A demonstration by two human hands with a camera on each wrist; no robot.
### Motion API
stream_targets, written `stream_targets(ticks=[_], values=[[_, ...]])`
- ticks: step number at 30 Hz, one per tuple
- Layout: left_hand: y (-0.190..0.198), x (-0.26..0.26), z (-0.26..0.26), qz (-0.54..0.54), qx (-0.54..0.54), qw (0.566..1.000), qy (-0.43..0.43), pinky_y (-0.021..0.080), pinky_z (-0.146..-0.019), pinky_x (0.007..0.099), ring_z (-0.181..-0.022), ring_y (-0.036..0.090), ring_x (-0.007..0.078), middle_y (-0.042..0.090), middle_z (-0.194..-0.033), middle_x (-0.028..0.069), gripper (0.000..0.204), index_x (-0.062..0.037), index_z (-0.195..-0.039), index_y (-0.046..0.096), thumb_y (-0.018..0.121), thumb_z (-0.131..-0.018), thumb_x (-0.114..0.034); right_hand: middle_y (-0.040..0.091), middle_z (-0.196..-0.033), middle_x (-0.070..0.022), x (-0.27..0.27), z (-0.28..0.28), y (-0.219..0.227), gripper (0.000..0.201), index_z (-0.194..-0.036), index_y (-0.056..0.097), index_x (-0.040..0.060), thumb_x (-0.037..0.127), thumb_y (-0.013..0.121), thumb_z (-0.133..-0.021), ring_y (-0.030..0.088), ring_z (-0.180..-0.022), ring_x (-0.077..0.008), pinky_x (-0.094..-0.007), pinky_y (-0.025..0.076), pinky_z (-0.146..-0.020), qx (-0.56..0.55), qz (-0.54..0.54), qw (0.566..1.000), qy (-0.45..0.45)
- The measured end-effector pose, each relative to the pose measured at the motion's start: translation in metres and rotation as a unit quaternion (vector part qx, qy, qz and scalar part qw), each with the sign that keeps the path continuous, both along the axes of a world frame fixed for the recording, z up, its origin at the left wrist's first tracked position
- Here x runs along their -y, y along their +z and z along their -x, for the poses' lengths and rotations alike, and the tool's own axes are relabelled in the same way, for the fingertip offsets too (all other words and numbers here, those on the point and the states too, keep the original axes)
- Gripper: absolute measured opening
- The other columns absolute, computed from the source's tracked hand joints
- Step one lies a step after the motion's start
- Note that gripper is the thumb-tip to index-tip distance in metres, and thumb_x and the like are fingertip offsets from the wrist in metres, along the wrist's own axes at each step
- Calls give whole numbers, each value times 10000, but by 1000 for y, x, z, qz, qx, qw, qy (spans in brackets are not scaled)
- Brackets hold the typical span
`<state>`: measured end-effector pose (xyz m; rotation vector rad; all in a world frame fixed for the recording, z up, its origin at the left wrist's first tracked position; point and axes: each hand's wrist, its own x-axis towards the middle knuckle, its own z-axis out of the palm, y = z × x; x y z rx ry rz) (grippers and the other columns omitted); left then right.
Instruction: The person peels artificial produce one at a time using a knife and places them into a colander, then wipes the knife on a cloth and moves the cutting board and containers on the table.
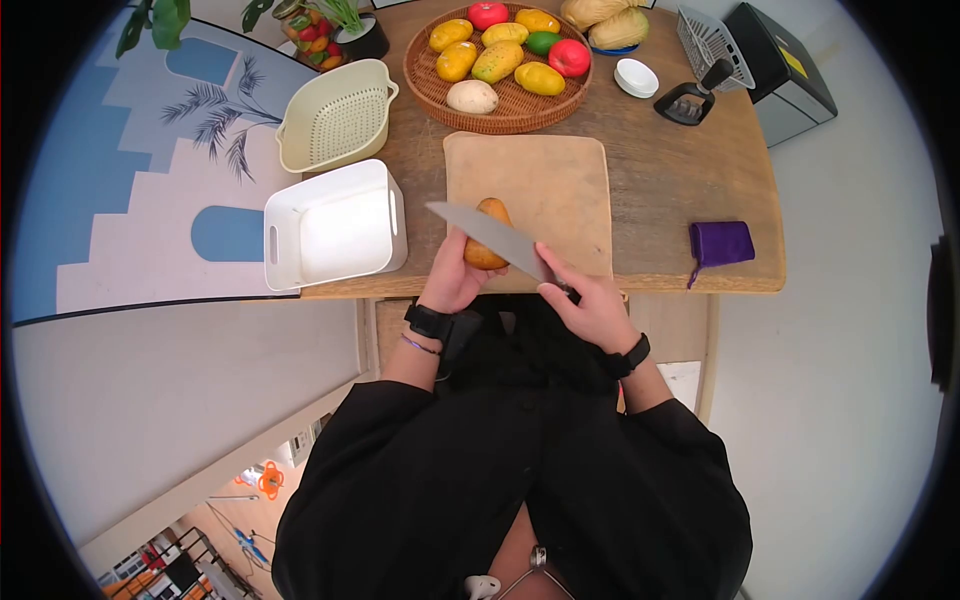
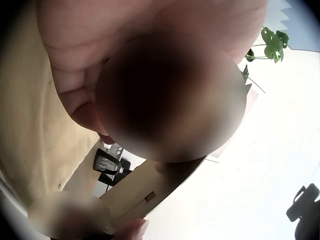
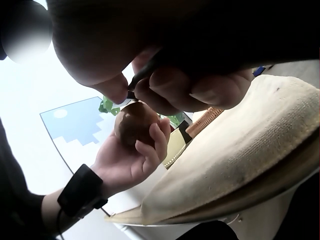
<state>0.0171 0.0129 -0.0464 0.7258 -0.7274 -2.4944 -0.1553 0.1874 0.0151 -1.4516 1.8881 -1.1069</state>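
Observation:
In the head view my left hand point(image 1: 455, 277) grips a brown, oval potato point(image 1: 484, 256) over the near edge of the tan cutting board point(image 1: 550, 185). My right hand point(image 1: 592, 308) holds a kitchen knife point(image 1: 490, 234) by its dark handle. Its wide blade points left and crosses over the potato in this view. Seen from the right wrist, the left fingers curl up around the potato point(image 3: 134, 121), right beside the right fingertips. A blurred patch covers much of the left wrist view, below the left palm point(image 2: 150, 22).
A white bin point(image 1: 335, 225) and a cream colander point(image 1: 335, 115) stand at the left. Behind the board sits a wicker basket point(image 1: 425, 90) of yellow and red produce. A purple pouch point(image 1: 722, 242), a black-handled tool point(image 1: 690, 100) and a white bowl point(image 1: 636, 78) lie to the right.

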Motion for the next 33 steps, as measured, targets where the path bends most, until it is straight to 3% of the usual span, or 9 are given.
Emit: stream_targets(ticks=[5,10,14,17,20,25,29,31,33], values=[[9,-3,-1,-11,22,1000,1,526,-704,360,-1044,666,235,677,-1211,86,523,-116,-1346,546,395,-1088,-544,741,-931,-169,5,-2,3,577,-1511,521,325,330,703,-963,711,-808,-381,-416,571,-713,-69,-56,996,27],[16,-1,-1,-32,40,998,-26,547,-727,374,-918,694,290,702,-1159,162,620,-102,-1310,589,354,-1063,-620,734,-905,-171,13,7,-11,559,-1508,531,294,331,685,-972,711,-771,-377,-421,567,-684,-83,-10,986,-144],[19,-4,3,-22,11,998,-64,536,-692,361,-880,698,305,697,-1142,163,604,-91,-1293,588,410,-1033,-606,736,-929,-174,8,7,-3,558,-1502,541,270,309,695,-967,715,-793,-372,-417,565,-698,-83,15,992,-99],[21,-10,7,3,19,999,-43,536,-708,363,-933,691,297,672,-1191,160,583,-79,-1367,527,485,-1011,-539,739,-994,-181,12,-2,-1,547,-1498,548,241,283,696,-973,725,-853,-366,-395,567,-741,-55,43,997,-31],[21,-7,1,67,-57,992,-95,546,-757,374,-1035,666,287,626,-1262,142,623,-76,-1445,449,611,-964,-436,737,-1054,-189,21,0,-3,551,-1500,549,224,267,704,-972,731,-895,-349,-362,565,-774,-8,34,993,-117],[28,-12,5,197,29,978,-61,531,-988,362,-1209,584,187,572,-1308,68,619,-77,-1429,461,741,-879,-26,734,-1096,-186,18,4,12,542,-1491,554,212,275,702,-973,731,-895,-355,-357,566,-782,-5,107,993,-58],[39,-14,8,256,36,965,-32,495,-1034,311,-1219,573,168,568,-1313,60,665,-65,-1413,478,780,-828,27,736,-1110,-175,13,2,32,539,-1484,561,230,279,706,-968,731,-890,-362,-371,572,-771,-11,-12,999,-32],[39,-11,5,324,56,944,-41,482,-1050,322,-1236,565,172,567,-1310,71,669,-53,-1405,476,791,-821,30,737,-1103,-171,14,7,28,539,-1479,567,249,279,711,-960,734,-859,-355,-385,575,-753,-60,-120,984,-118],[42,-10,5,325,54,944,-28,469,-1063,326,-1232,567,173,569,-1308,74,665,-49,-1395,476,798,-818,31,735,-1096,-176,11,12,23,534,-1480,566,245,282,705,-966,730,-851,-366,-383,573,-749,-40,-81,989,-115]])
